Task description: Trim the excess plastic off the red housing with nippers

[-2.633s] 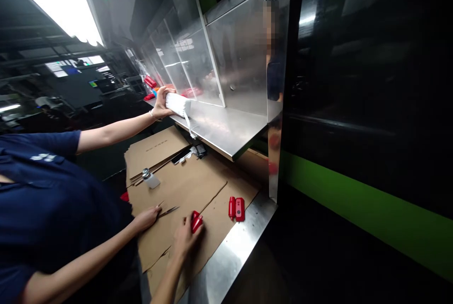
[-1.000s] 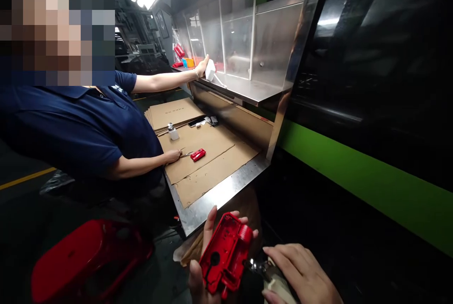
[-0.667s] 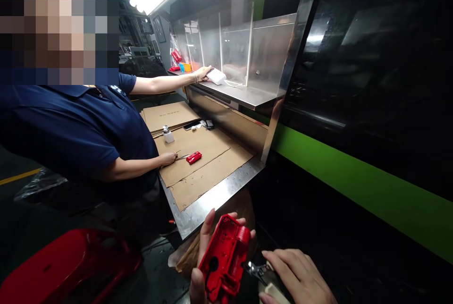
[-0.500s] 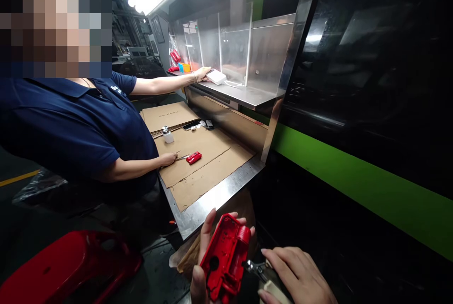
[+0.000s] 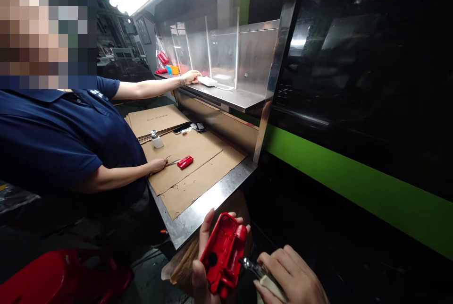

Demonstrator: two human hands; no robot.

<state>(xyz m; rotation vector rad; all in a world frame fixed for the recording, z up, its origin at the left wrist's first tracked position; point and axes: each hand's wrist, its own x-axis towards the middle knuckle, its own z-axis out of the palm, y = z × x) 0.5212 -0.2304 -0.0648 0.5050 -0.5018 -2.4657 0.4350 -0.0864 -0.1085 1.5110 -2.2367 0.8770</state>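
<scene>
Red plastic casing point(image 5: 223, 261) is sitting low and near in the scene, just in front of the steel table edge point(image 5: 208, 205). It is showing its hollow inner side, with moulded ribs, a round dark hole low down and a rounded cylinder-like bulge at its upper right corner. The left hand point(image 5: 203, 266) is gripping it from behind, fingertips curling over its top and thumb pressing on its lower left. The right hand point(image 5: 290, 278) is closing around a small metal tool point(image 5: 252, 266) with a pale handle, and the tool's tip is touching the casing's right edge.

Farther off on the table, two sheets of brown cardboard point(image 5: 198, 172) are lying flat, with a stack of more cardboard point(image 5: 157, 120) beyond them. One smaller red part point(image 5: 185, 162) is resting on the cardboard beside a pair of tweezers point(image 5: 171, 162), which a co-worker's hand point(image 5: 156, 165) is touching. One small clear bottle point(image 5: 156, 139) is standing to the far left of that. The co-worker's other hand point(image 5: 191, 76) is reaching to a white object point(image 5: 208, 80) on the steel shelf point(image 5: 230, 96). One red stool point(image 5: 60, 280) is showing at the near left.
</scene>
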